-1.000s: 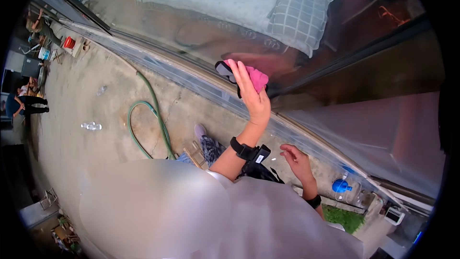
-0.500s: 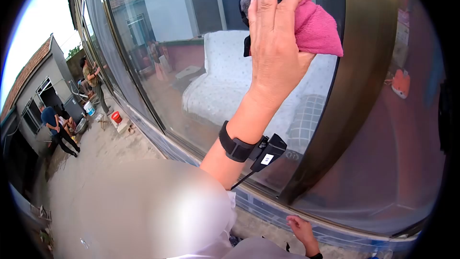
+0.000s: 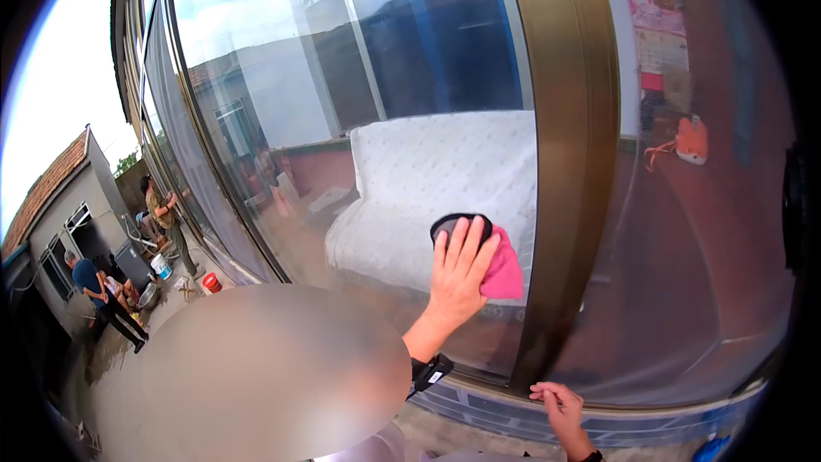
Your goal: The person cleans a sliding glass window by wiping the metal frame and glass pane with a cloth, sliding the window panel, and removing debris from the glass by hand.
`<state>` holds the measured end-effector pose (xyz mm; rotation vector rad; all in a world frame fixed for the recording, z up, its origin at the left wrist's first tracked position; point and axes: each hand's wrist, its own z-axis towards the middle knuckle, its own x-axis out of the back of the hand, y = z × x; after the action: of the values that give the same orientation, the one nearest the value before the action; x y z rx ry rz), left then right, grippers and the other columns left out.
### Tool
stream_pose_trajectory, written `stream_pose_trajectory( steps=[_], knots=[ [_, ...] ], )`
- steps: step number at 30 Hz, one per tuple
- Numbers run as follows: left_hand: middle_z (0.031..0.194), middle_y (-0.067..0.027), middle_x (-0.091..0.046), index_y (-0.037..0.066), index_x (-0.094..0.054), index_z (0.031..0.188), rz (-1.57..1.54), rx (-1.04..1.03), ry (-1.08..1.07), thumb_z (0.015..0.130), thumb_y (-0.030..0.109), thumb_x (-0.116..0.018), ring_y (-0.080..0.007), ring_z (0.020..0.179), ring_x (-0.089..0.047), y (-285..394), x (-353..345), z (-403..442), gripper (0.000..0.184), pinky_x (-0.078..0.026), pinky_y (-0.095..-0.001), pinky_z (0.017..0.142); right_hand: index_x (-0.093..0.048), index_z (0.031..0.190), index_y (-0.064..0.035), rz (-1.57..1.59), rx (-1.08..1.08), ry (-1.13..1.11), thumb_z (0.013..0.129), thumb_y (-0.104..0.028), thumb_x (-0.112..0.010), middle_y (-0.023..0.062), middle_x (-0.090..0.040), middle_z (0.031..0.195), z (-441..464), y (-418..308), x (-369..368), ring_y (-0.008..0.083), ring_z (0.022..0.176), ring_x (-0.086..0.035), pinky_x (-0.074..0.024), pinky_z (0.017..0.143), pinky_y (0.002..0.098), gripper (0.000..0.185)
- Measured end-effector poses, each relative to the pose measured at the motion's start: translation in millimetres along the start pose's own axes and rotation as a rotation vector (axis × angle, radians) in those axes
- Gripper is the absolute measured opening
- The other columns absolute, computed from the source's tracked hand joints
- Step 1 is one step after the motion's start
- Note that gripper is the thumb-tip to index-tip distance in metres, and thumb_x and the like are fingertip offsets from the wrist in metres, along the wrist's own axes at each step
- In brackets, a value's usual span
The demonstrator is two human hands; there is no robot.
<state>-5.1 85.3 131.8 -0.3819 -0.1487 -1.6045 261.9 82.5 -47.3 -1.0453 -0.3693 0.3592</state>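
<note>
Pink cloth [image 3: 506, 274]: my left hand [image 3: 459, 285] clamps it, fingers spread, likely evening pressure on window [image 3: 389, 192]; right hand [image 3: 561, 411] empty, fingers parted.

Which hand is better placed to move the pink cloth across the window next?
Probably the left hand: it holds the pink cloth at the window, fingers over it. The right hand looks empty and sits lower, near the window's bottom edge.

1. Far left: grey building [image 3: 91, 192] with tiled roof [image 3: 53, 186], white bucket [image 3: 161, 268], red bucket [image 3: 211, 283].
2. Also far left: standing person in blue top [image 3: 88, 277].
3. Middle, indoors: pale-covered sofa [image 3: 440, 167].
4. Right, indoors: orange object [image 3: 692, 141].
</note>
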Motion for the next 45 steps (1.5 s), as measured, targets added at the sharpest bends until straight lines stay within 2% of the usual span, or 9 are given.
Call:
stream_pose_trajectory(
  steps=[10,18,23,28,34,37,39,43,45],
  knots=[
    [0.138,-0.0194,-0.042,0.005,-0.046,0.132,0.385,-0.45,0.383,0.083,0.022,-0.061,-0.0401,0.129,-0.036,-74.5,83.8,341.0,0.055,-0.029,-0.044,0.107,-0.063,0.096,0.0005,-0.047,0.136,0.172,0.085,0.005,-0.053,0.0157,-0.067,0.101,23.9,-18.7,-5.2,0.0217,0.085,-0.067,-0.0514,0.074,0.0296,0.016],
    [0.141,-0.006,-0.044,0.016,-0.052,0.13,0.007,-0.23,-0.11,0.079,0.026,-0.059,-0.027,0.133,-0.037,3.4,6.5,41.5,0.053,-0.024,-0.0478,0.108,-0.047,0.117,0.0001,-0.381,0.412,0.233,0.08,-0.006,-0.059,0.0252,-0.045,0.134,41.9,-29.2,9.0,0.0412,0.121,-0.044,-0.0332,0.101,0.0489,0.04],
    [0.147,0.0046,-0.036,0.025,-0.045,0.136,0.021,-0.507,-0.536,0.075,0.019,-0.058,-0.0147,0.132,-0.036,-8.9,-31.9,-140.2,0.063,-0.027,-0.0398,0.105,-0.05,0.114,-0.0023,-0.481,0.502,0.154,0.08,-0.005,-0.059,0.024,-0.045,0.134,62.9,-35.0,-12.8,0.0426,0.125,-0.04,-0.0313,0.103,0.0487,0.035],
    [0.138,-0.0112,-0.046,0.021,-0.058,0.124,0.092,-0.276,-0.178,0.079,0.036,-0.061,-0.0305,0.129,-0.04,-79.9,28.2,-3.0,0.048,-0.023,-0.046,0.109,-0.048,0.117,-0.0071,-0.579,0.554,0.192,0.081,-0.012,-0.06,0.0239,-0.039,0.141,83.8,-35.3,-34.2,0.0427,0.136,-0.024,-0.0125,0.108,0.0569,0.039],
    [0.14,-0.0183,-0.042,0.003,-0.047,0.132,0.398,-0.492,0.245,0.089,0.023,-0.051,-0.0356,0.133,-0.034,-156.1,87.6,208.3,0.048,-0.028,-0.0406,0.109,-0.044,0.126,-0.0114,-0.636,0.602,0.442,0.081,-0.016,-0.06,0.0207,-0.027,0.149,110.5,-24.9,-70.9,0.0411,0.141,-0.01,0.0018,0.109,0.0583,0.048],
    [0.133,-0.0205,-0.046,0.005,-0.049,0.13,-0.076,0.233,0.11,0.088,0.032,-0.056,-0.0348,0.123,-0.045,-167.3,84.5,183.7,0.051,-0.035,-0.0424,0.1,-0.041,0.132,-0.0127,-0.907,0.688,0.559,0.082,-0.011,-0.058,0.0198,-0.026,0.15,117.1,-6.4,-71.6,0.0425,0.141,-0.012,-0.0009,0.109,0.059,0.052],
    [0.142,-0.018,-0.04,0.003,-0.045,0.134,0.132,-0.341,0.241,0.086,0.025,-0.057,-0.0375,0.132,-0.036,-137.2,56.4,142.4,0.054,-0.027,-0.0423,0.108,-0.049,0.118,-0.0163,-0.968,0.695,0.629,0.08,-0.016,-0.061,0.0173,-0.029,0.149,119.7,0.1,-74.8,0.0422,0.14,-0.013,-0.0003,0.109,0.0591,0.039],
    [0.139,-0.0136,-0.045,0.024,-0.061,0.119,0.109,-0.529,-0.133,0.08,0.034,-0.059,-0.0403,0.133,-0.031,-107.8,16.6,-14.7,0.04,-0.017,-0.0543,0.109,-0.055,0.111,-0.0172,-1.035,0.689,0.738,0.078,-0.014,-0.063,0.0148,-0.033,0.147,122.9,-1.1,-80.3,0.0424,0.139,-0.018,-0.0032,0.11,0.0598,0.035],
    [0.147,0.007,-0.037,0.032,-0.045,0.136,0.123,-0.675,-0.405,0.085,0.033,-0.046,-0.0131,0.138,-0.026,-95.8,5.1,-76.7,0.051,-0.008,-0.0462,0.114,-0.058,0.108,-0.0169,-1.022,0.709,0.736,0.076,-0.012,-0.063,0.0136,-0.035,0.146,121.5,1.6,-80.4,0.0422,0.139,-0.02,-0.0042,0.11,0.0596,0.033]
  ],
)
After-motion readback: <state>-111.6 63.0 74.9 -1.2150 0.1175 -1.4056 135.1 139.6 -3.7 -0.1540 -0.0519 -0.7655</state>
